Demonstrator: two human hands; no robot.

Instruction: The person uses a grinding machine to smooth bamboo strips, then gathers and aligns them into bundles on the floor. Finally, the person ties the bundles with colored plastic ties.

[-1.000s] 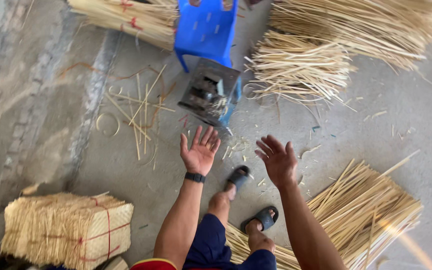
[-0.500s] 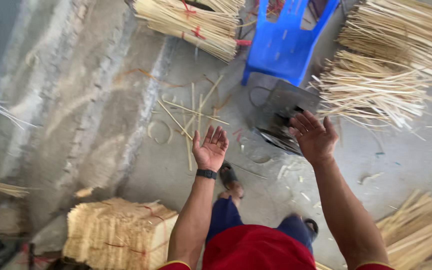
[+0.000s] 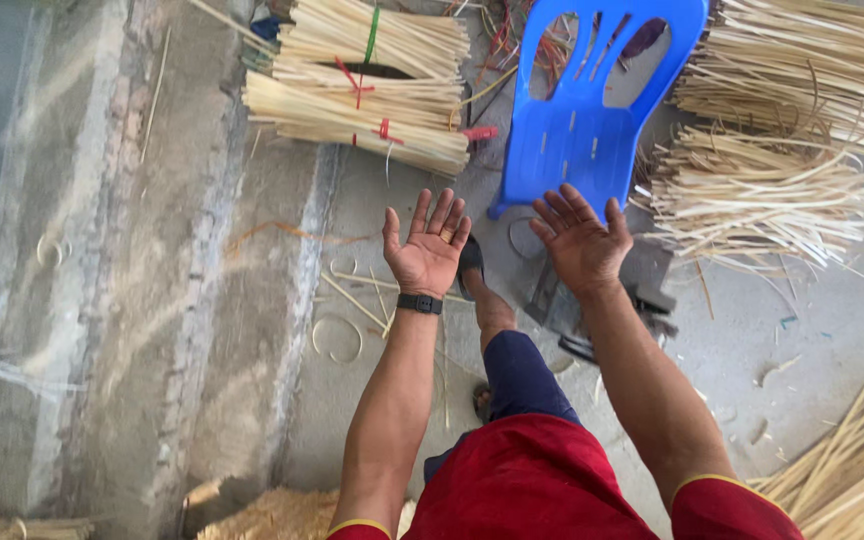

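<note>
My left hand (image 3: 428, 247) is held out palm up with fingers spread and holds nothing; a black band sits on its wrist. My right hand (image 3: 580, 240) is also palm up and empty, just in front of a blue plastic chair (image 3: 592, 120). Below the right hand a dark metal machine (image 3: 642, 290) stands on the concrete floor, partly hidden by my arm. My leg in dark blue trousers and a sandalled foot (image 3: 472, 262) reach forward between the arms.
A tied bundle of pale bamboo sticks (image 3: 372, 90) lies beyond the left hand. Loose stick heaps (image 3: 762, 190) spread to the right of the chair, more (image 3: 852, 470) at lower right. A few sticks and a ring (image 3: 337, 335) litter the floor.
The view has swung forward and closer, so the chair and the tied bundle now loom larger. Both hands stay palm up and empty, now raised nearer the chair.
</note>
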